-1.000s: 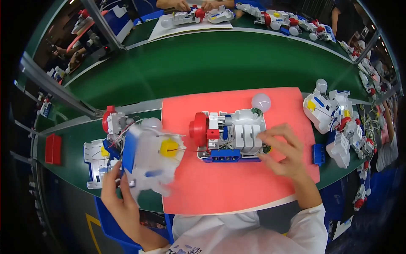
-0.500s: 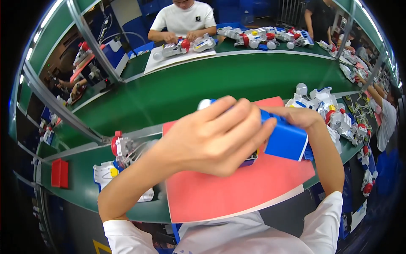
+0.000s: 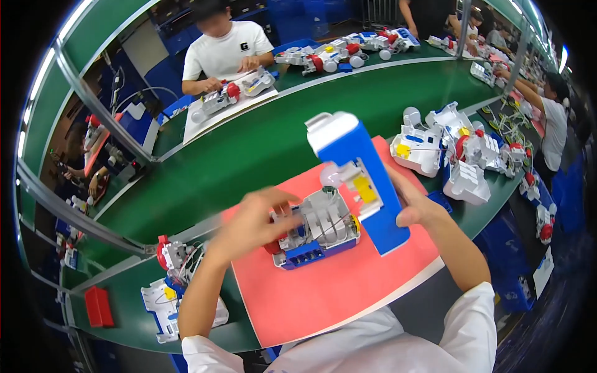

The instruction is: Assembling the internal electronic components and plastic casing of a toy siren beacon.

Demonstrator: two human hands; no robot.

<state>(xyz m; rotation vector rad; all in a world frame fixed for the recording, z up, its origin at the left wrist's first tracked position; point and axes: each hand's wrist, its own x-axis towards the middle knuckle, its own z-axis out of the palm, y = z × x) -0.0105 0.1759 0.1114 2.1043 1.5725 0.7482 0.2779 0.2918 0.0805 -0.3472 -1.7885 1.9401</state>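
A blue and white plastic housing shell [image 3: 380, 186] is held up and tilted by my right hand [image 3: 415, 202], fingers behind it and thumb at its edge. A yellow part shows on its inner side. On the pink mat [image 3: 298, 311] lies an opened housing half [image 3: 320, 248], with grey-white ribbed parts, a thin wire and a blue front inside. My left hand [image 3: 261, 217], slightly blurred, hovers over its left end by a red part [image 3: 272, 246]. Its thumb and fingers are apart, and I see nothing gripped between them.
Grey-white assemblies [image 3: 463, 149] crowd the bench at the right. To the left are another opened shell [image 3: 160, 304], a red and white part with wires [image 3: 177, 255], and a red bin [image 3: 99, 306]. Beyond the green belt [image 3: 249, 137], a co-worker [image 3: 230, 53] handles similar assemblies.
My hands have parted: the right has lifted the shell and turned it upright, the left has moved down-left over the opened housing half, now exposed. The whole view has shifted and tilted.
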